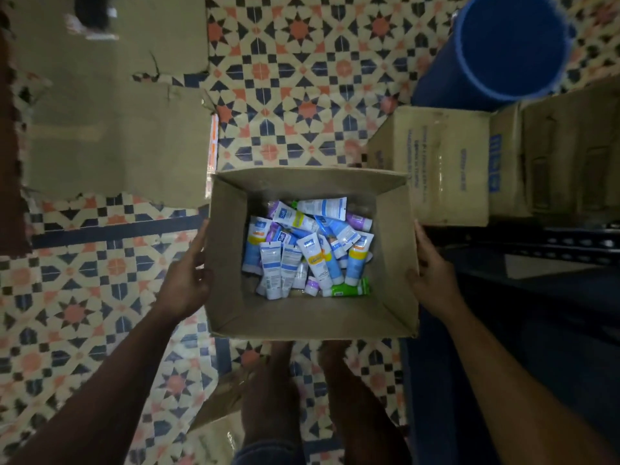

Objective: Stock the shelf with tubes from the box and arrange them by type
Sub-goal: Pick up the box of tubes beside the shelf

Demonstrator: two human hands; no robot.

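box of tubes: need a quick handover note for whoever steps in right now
left hand: pressed flat on the left outer wall of the box.
right hand: pressed flat on its right outer wall.
The box is open, over the patterned floor; cannot tell whether it is lifted.
tubes: several types, heaped unsorted inside it.
Done: no tube is out of the box.
Left: stocking the shelf and sorting by type. The dark racking on the right is too dim to judge.

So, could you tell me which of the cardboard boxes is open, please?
The box between left hand and right hand: open-topped, tubes inside. Cartons to its right are closed.
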